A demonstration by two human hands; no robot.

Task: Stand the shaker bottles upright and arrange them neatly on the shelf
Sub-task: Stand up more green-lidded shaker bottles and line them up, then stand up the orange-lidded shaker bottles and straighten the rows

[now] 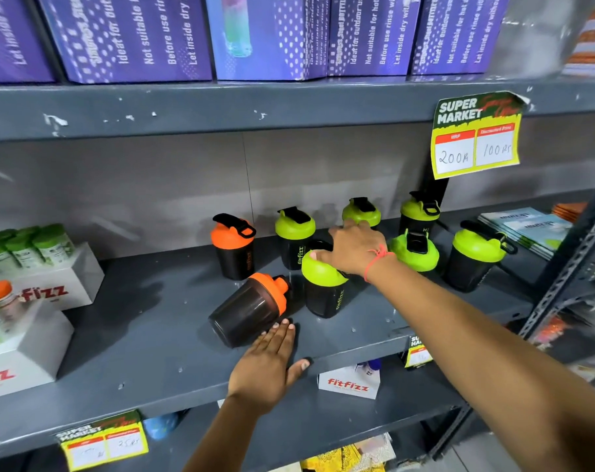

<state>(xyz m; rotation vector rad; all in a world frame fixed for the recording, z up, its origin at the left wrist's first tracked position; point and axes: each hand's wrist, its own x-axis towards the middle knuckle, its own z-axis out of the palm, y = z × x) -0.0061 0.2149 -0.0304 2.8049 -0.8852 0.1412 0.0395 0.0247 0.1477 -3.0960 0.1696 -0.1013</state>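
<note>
Black shaker bottles stand on the grey shelf (146,338). An orange-lidded bottle (251,306) lies on its side near the front; my left hand (272,361) rests flat on the shelf with its fingertips at that bottle's base. My right hand (352,248) sits on the green lid of an upright bottle (323,291), fingers curled over the cap. Upright behind stand an orange-lidded bottle (234,248) and green-lidded ones (294,238), (361,211), (419,212), (473,258). One more green-lidded bottle (415,252) leans behind my right wrist.
White Fitfizz boxes (50,291) with small green jars stand at the left. A yellow price tag (476,137) hangs from the shelf above, where purple boxes (125,35) stand. Booklets (527,229) lie at the far right beside a slotted metal upright (568,267).
</note>
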